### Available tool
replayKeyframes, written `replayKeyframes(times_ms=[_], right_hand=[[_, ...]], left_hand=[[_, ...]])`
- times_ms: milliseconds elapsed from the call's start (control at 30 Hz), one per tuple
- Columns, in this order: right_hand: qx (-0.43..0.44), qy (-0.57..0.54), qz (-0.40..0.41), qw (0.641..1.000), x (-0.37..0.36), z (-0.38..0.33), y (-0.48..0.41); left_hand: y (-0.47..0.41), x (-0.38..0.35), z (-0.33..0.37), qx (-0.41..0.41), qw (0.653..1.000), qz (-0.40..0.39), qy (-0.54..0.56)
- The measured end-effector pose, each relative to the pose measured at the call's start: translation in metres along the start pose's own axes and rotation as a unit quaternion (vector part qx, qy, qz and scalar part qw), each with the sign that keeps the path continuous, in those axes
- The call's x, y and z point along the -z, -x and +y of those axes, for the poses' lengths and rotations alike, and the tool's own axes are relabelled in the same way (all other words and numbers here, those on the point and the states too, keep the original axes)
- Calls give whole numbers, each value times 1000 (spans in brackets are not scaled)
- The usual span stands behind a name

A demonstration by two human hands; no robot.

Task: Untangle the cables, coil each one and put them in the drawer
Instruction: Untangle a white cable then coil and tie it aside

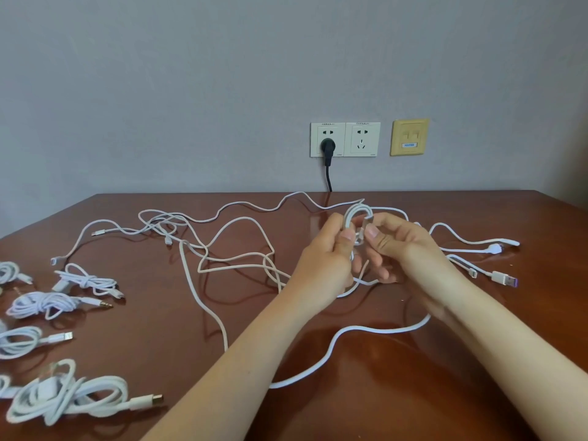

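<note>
A small white coil [357, 215] is held above the counter [445, 393] by both hands: the left hand [324, 259] grips its loops and the right hand [401, 246] pinches its side. Left of the coil, loose cables [159, 221] lie tangled. Farther left of it sit wound bundles [47, 303].

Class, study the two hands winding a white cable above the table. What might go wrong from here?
The small coil, pinched between left hand and right hand, may spring open if a grip loosens. The strand trailing below it runs toward the tangled cables; winding could snag them.
</note>
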State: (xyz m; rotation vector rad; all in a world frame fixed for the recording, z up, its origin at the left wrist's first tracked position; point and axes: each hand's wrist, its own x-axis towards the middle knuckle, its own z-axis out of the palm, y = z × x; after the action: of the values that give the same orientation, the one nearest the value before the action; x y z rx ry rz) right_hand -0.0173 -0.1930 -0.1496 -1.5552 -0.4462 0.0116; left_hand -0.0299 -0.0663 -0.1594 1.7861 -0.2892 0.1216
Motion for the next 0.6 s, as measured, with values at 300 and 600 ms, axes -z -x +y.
replayKeyframes(times_ms=[300, 600], right_hand=[[-105, -25, 55, 993, -6, 2, 0], [-127, -80, 55, 987, -5, -5, 0]], left_hand=[[10, 1, 3, -117, 968, 44, -219], [5, 1, -4, -178, 957, 74, -217]])
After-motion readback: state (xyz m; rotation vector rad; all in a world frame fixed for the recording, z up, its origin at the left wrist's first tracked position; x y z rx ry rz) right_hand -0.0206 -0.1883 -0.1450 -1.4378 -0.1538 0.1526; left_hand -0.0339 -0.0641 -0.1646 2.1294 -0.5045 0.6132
